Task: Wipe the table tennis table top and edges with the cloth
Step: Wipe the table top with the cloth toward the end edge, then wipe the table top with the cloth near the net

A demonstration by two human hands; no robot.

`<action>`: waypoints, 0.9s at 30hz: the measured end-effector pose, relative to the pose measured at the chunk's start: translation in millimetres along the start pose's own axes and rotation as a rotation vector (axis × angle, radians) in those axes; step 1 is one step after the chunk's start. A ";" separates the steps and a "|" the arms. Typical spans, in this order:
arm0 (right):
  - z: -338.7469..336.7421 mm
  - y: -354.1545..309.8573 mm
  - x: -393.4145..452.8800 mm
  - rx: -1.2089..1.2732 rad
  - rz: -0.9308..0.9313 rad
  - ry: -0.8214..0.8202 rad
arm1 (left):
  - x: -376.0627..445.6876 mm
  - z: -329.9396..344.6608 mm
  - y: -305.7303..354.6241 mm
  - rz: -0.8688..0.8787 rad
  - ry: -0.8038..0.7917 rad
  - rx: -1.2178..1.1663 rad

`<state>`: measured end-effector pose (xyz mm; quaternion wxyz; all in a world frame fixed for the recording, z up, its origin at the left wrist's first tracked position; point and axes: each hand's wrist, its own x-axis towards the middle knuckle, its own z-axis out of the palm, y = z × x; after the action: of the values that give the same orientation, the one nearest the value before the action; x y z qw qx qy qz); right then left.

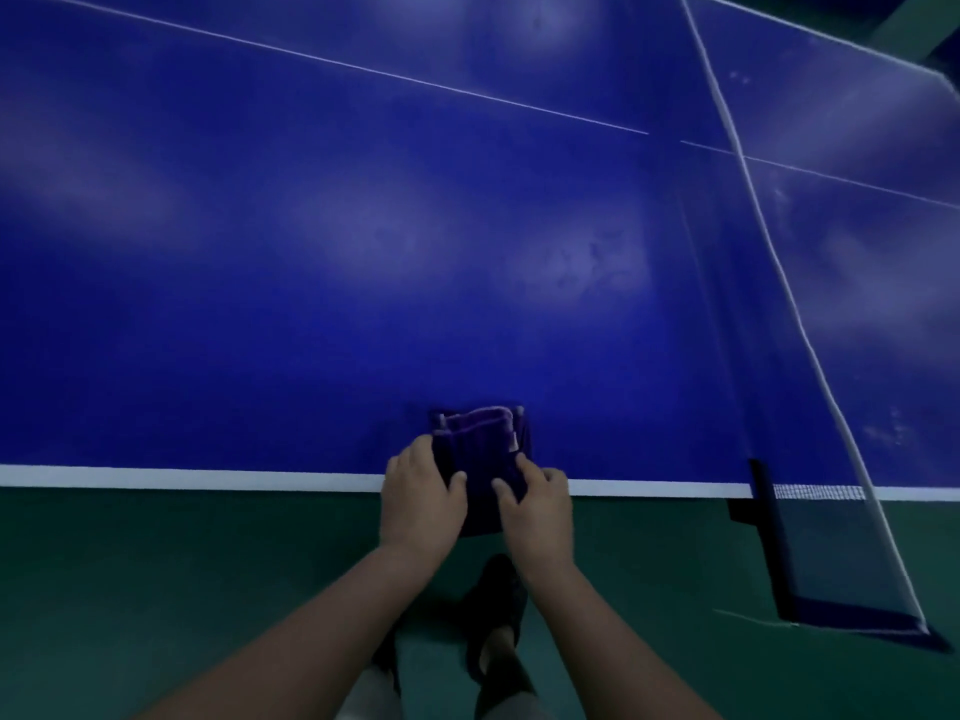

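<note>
A blue table tennis table (pixel 311 262) fills most of the view, with a white band along its near edge. A folded purple cloth (pixel 480 439) lies over that near edge, part on the top and part hanging down in front. My left hand (pixel 418 504) grips the cloth's left side, thumb on top. My right hand (pixel 535 504) grips its right side, fingers curled over the fold.
The net (pixel 789 304) with its white top tape crosses the table at the right, clamped by a dark post (pixel 763 491) at the near edge. Green floor (pixel 156 574) lies below. My feet in dark shoes stand under my arms.
</note>
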<state>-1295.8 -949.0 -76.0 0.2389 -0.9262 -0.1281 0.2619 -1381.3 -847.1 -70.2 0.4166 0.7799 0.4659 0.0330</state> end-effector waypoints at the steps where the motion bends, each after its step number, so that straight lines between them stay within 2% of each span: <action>1: 1.6 -0.8 -3.2 0.094 0.027 -0.022 | -1.5 -2.0 3.0 -0.052 -0.011 -0.115; 4: -4.5 0.1 -17.3 0.485 0.224 -0.148 | -2.6 -15.1 4.8 -0.222 -0.042 -0.385; 6: -22.7 0.7 -31.9 0.785 0.336 -0.206 | -4.9 -26.9 8.4 -0.271 -0.081 -0.569; 9: -61.6 10.3 -52.0 0.986 0.360 -0.187 | -20.4 -42.2 29.5 -0.230 -0.233 -0.740; 12: -108.5 26.7 -71.8 1.113 0.390 -0.222 | -44.9 -42.8 60.7 -0.121 -0.399 -0.705; 15: -158.7 45.0 -93.5 1.175 0.325 -0.206 | -71.8 -34.9 96.3 -0.032 -0.540 -0.662; 20: -243.2 101.0 -136.9 1.169 0.146 0.044 | -128.6 -1.9 168.5 0.049 -0.725 -0.686; 24: -301.8 167.1 -166.4 1.183 0.054 0.181 | -177.4 48.1 231.1 0.066 -0.815 -0.717; 27: -345.8 224.4 -182.6 1.171 0.020 0.233 | -220.8 95.8 277.2 0.070 -0.808 -0.737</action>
<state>-1233.3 -1336.5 146.0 0.7198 -0.6644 0.0734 0.1876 -1269.9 -1133.5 130.5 0.8067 0.5479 0.2000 -0.0943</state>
